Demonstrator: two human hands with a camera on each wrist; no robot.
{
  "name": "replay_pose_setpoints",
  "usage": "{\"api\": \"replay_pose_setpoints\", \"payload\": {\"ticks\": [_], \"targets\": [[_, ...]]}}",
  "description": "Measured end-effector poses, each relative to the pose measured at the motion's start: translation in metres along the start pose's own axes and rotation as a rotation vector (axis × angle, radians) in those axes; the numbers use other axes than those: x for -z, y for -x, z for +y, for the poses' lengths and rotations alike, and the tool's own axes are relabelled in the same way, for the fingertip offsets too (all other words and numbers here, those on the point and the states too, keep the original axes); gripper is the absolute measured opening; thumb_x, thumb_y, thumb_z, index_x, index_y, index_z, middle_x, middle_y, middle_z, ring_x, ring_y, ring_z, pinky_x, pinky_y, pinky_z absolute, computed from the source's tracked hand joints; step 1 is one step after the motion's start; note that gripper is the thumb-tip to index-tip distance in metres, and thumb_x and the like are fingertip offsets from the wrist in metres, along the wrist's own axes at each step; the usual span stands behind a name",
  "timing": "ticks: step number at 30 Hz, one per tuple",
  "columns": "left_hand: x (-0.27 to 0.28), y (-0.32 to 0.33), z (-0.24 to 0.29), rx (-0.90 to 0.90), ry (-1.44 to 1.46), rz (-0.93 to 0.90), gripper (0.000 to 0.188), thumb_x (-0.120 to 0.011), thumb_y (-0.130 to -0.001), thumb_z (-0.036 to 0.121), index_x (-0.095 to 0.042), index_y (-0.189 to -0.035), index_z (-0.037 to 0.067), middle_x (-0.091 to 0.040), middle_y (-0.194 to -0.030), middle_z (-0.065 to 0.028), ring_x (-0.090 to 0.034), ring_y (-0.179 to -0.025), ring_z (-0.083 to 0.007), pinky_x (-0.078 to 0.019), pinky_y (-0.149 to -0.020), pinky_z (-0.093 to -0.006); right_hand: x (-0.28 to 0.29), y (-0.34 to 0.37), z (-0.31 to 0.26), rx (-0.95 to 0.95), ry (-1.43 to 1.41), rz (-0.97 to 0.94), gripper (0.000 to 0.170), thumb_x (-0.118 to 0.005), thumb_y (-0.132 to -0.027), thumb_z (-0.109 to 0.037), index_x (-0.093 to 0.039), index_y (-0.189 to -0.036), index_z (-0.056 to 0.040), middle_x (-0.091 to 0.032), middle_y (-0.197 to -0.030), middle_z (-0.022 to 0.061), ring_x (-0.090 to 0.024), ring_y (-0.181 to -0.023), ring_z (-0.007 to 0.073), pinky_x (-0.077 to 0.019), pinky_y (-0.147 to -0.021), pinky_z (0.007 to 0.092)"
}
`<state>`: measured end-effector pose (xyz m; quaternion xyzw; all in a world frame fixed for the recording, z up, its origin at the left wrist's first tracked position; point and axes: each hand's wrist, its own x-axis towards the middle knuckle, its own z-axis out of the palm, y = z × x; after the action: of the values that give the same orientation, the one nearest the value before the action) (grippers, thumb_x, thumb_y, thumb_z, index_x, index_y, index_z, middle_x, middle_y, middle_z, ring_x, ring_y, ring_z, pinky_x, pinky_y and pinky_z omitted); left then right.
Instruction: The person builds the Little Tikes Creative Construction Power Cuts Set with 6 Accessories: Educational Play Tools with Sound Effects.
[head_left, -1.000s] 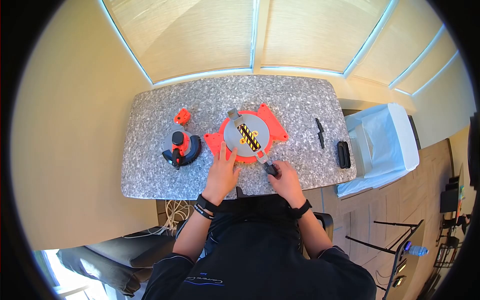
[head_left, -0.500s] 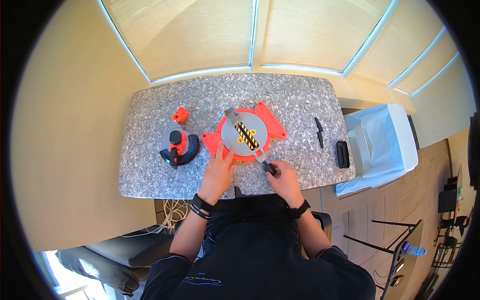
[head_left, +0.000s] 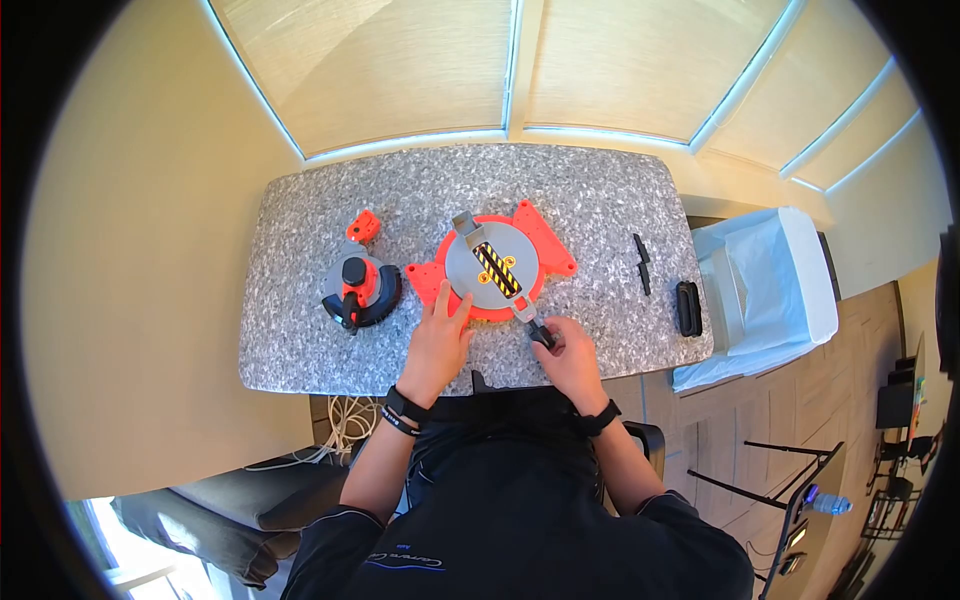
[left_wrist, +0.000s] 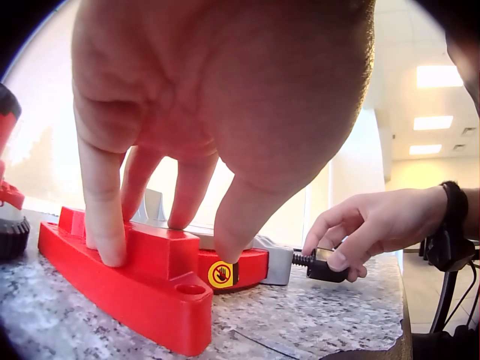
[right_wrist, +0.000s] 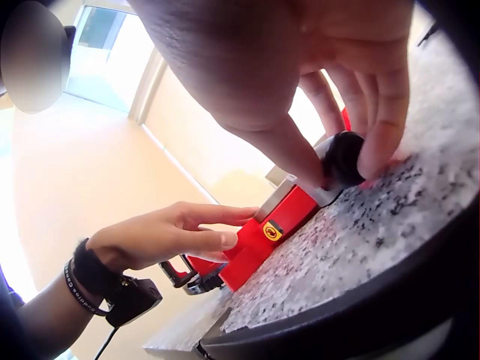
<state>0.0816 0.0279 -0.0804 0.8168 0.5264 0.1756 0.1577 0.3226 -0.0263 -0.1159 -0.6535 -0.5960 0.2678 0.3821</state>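
Hardly any movement since earlier; red-and-grey base (head_left: 490, 268) under straight-fingered left hand (head_left: 432, 352); its black knob (head_left: 541, 338) pinched in right hand (head_left: 573, 366)

Bare left forearm (head_left: 378, 472) and bare right forearm (head_left: 628, 466) extend forward, both angled inward. Bare left hand (head_left: 434, 350): palm down, fingers spread, fingertips directed downward, thumb apart from the fingers. Bare right hand (head_left: 573, 364): well apart from the left, thumb and fingers bent in a pinch grip.
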Motion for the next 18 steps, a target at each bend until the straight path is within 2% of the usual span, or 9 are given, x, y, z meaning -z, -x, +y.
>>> {"api": "replay_pose_setpoints", "payload": {"ticks": [8, 10, 13, 17, 18], "targets": [[0.000, -0.001, 0.000, 0.001, -0.020, -0.012, 0.063, -0.074, -0.088, 0.014, -0.055, -0.148, 0.010, -0.041, -0.155, -0.0292, -0.057, -0.121, -0.0470, -0.0512, -0.102, -0.0502, 0.000, 0.003, 0.002, -0.084, -0.058, -0.029, 0.029, -0.074, -0.091, -0.008, -0.063, -0.117, 0.0000, -0.069, -0.102, 0.0162, -0.069, -0.070, 0.0228, -0.0568, -0.064, 0.0345], [0.000, 0.000, -0.001, 0.000, -0.020, -0.011, 0.063, -0.074, -0.088, 0.014, -0.055, -0.148, 0.010, -0.041, -0.155, -0.0292, -0.057, -0.122, -0.0470, -0.0512, -0.102, -0.0501, -0.003, 0.003, 0.005, 0.028, -0.077, 0.065, 0.024, -0.070, -0.094, -0.007, -0.063, -0.116, 0.0004, -0.069, -0.100, 0.0152, -0.067, -0.065, 0.0195, -0.0559, -0.061, 0.0329], [-0.001, 0.000, -0.001, -0.003, -0.014, -0.009, 0.063, -0.075, -0.088, 0.015, -0.055, -0.148, 0.010, -0.041, -0.155, -0.0292, -0.056, -0.123, -0.0472, -0.0510, -0.102, -0.0502, -0.001, 0.002, 0.004, 0.080, -0.047, 0.066, 0.021, -0.067, -0.097, -0.005, -0.061, -0.117, 0.0010, -0.067, -0.102, 0.0154, -0.068, -0.065, 0.0200, -0.0561, -0.061, 0.0330], [0.000, 0.000, -0.001, 0.002, -0.019, -0.013, 0.063, -0.075, -0.088, 0.015, -0.055, -0.148, 0.010, -0.040, -0.155, -0.0292, -0.056, -0.124, -0.0475, -0.0508, -0.103, -0.0502, -0.002, 0.002, 0.009, 0.097, -0.071, 0.051, 0.020, -0.065, -0.099, -0.006, -0.059, -0.117, 0.0017, -0.065, -0.103, 0.0145, -0.070, -0.066, 0.0199, -0.0564, -0.059, 0.0321], [0.000, 0.000, 0.000, 0.001, -0.017, -0.014, 0.063, -0.075, -0.088, 0.015, -0.054, -0.148, 0.010, -0.040, -0.155, -0.0292, -0.055, -0.124, -0.0475, -0.0507, -0.103, -0.0503, -0.001, 0.002, 0.007, 0.046, -0.118, 0.025, 0.020, -0.064, -0.100, -0.006, -0.058, -0.117, 0.0017, -0.065, -0.103, 0.0140, -0.071, -0.066, 0.0192, -0.0565, -0.058, 0.0317]]}}
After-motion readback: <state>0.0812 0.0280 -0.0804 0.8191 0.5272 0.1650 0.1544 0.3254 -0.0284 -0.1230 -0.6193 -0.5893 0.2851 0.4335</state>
